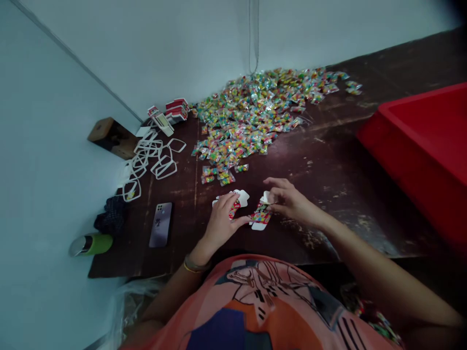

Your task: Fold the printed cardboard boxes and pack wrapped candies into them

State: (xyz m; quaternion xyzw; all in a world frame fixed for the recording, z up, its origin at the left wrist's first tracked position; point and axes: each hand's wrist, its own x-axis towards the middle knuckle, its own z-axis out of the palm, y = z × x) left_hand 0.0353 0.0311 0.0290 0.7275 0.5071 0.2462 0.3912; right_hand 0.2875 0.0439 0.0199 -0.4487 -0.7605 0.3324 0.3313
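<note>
1. While the left hand point(222, 214) rests over one small printed box point(235, 208), its fingers are loosely bent, thumb spread toward the second box; can't tell if they grip anything.
2. Right hand point(288, 200) is at the second box point(260, 214): fingers curled at its upper white flap, index finger raised. Looks like contact; can't tell if the flap is pinched.
3. Both boxes sit side by side on the dark table point(328, 155), close to the person's shirt point(273, 301), red print showing, white flaps out.
4. Big pile of candy packets point(251, 112) beyond the hands, up against the wall.
5. Left side: phone point(160, 225) flat, green bottle point(98, 244), dark cloth point(110, 215), white frames point(167, 174) in a loose heap beside a wooden block point(114, 138), red stack point(177, 111) behind.
6. Right side: red bin point(412, 150), well apart from the boxes.
</note>
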